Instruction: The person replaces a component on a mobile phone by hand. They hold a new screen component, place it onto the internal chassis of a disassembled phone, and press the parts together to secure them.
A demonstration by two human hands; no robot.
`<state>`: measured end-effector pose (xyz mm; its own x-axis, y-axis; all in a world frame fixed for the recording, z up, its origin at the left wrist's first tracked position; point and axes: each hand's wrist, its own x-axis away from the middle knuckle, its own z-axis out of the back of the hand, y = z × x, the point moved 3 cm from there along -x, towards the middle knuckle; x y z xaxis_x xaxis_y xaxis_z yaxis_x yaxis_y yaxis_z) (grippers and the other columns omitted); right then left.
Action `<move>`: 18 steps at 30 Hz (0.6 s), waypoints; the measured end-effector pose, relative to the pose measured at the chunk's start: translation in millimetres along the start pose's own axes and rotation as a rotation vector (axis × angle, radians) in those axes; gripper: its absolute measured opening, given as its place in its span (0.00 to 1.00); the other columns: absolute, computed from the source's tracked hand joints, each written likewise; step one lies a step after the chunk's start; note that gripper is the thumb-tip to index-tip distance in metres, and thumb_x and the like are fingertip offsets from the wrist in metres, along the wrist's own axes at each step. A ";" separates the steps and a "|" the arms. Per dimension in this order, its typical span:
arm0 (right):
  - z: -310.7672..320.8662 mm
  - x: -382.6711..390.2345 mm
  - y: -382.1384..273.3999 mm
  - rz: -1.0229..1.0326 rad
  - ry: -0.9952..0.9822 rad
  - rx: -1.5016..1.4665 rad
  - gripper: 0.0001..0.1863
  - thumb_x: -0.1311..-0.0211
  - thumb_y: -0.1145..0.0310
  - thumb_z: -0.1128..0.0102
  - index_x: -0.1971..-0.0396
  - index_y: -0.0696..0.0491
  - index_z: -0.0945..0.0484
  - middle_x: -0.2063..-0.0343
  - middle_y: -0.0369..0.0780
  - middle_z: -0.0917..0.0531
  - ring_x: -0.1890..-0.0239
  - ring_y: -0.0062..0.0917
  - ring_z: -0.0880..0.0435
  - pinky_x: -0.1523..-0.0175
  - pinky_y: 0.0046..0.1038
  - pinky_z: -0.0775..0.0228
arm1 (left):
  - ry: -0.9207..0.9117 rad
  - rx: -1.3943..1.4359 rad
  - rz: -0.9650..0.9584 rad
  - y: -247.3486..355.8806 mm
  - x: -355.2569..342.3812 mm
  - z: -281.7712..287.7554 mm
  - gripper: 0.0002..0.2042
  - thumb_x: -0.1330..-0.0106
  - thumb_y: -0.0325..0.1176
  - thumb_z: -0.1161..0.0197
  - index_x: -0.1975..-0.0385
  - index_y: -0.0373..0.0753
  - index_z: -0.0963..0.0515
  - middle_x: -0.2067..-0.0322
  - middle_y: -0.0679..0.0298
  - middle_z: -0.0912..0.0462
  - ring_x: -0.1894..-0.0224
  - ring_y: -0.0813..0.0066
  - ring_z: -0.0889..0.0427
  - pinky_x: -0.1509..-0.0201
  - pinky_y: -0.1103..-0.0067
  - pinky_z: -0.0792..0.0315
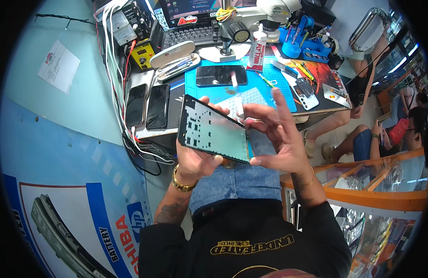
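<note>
My left hand (pixel 195 160) grips a phone frame panel (pixel 209 129), black-edged with a pale green inner face, held tilted over my lap. Its thumb rests on the lower edge. My right hand (pixel 276 134) sits at the panel's right end, fingers spread, thumb and forefinger pinching a thin white strip (pixel 236 95) that rises from the panel's top corner. Below both hands are my blue jeans and black shirt.
A blue work mat (pixel 269 76) on the bench holds a dark phone (pixel 221 75), a glue tube (pixel 257 53) and small tools. Two black phones (pixel 149 105) lie at the left edge beside cables. A microscope (pixel 251 18) and laptop stand behind. Seated people are at right.
</note>
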<state>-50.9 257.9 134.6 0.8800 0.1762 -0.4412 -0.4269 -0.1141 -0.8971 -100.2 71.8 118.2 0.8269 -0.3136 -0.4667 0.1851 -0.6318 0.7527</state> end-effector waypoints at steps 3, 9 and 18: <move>-2.8 -3.0 -0.1 -0.081 -0.069 0.097 0.62 0.54 0.71 0.20 0.24 0.48 0.58 0.35 0.47 0.30 0.32 0.34 0.31 0.30 0.37 0.41 | -0.091 0.241 0.057 -8.8 1.4 -1.3 0.44 0.45 0.24 0.33 0.30 0.29 0.53 0.39 0.47 0.31 0.32 0.54 0.33 0.30 0.55 0.36; -5.1 -6.9 7.0 -0.069 -0.128 0.174 0.60 0.53 0.69 0.21 0.24 0.49 0.56 0.34 0.48 0.31 0.33 0.36 0.30 0.30 0.37 0.39 | -0.058 0.055 -0.010 -15.3 -0.2 7.6 0.40 0.46 0.30 0.28 0.35 0.26 0.42 0.39 0.48 0.31 0.32 0.57 0.33 0.28 0.62 0.39; -6.3 -7.4 15.8 0.014 -0.143 0.275 0.56 0.55 0.62 0.21 0.27 0.52 0.47 0.35 0.46 0.29 0.35 0.40 0.28 0.31 0.36 0.38 | 0.001 0.054 0.095 -29.6 3.3 19.8 0.43 0.48 0.33 0.27 0.33 0.30 0.44 0.39 0.50 0.29 0.33 0.57 0.32 0.27 0.64 0.40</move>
<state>-62.8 248.7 123.8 0.8435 0.3143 -0.4355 -0.4967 0.1478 -0.8553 -113.5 75.5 85.1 0.8399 -0.3730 -0.3941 0.0772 -0.6368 0.7671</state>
